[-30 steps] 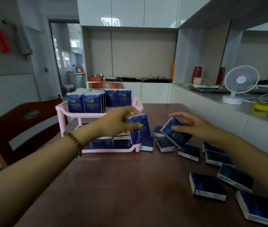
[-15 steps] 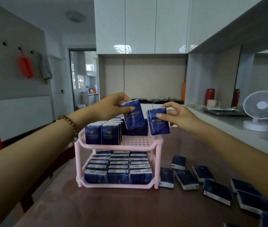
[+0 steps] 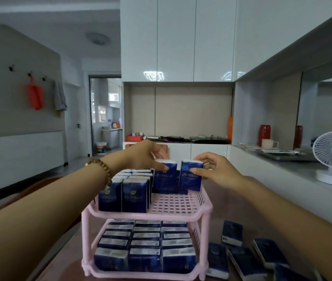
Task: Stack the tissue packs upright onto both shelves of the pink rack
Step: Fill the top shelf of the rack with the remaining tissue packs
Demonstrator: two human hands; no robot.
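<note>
The left hand (image 3: 146, 157) is pinching the left pack (image 3: 165, 180), the right hand (image 3: 215, 169) the right pack (image 3: 190, 178), both upright; the bare top shelf (image 3: 178, 203) is lying just below them.

Left hand (image 3: 145, 157), right hand (image 3: 220, 171): pinch grips.

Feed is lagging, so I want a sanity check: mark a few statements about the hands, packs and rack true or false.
1. Each hand holds one tissue pack over the top shelf. True: left hand holds the left pack, right hand the right pack.
2. The bottom shelf is empty. False: shelved packs fill it.
3. The top shelf's front right is bare. True.
4. No packs lie on the table. False: loose packs lie flat right of the pink rack.
</note>
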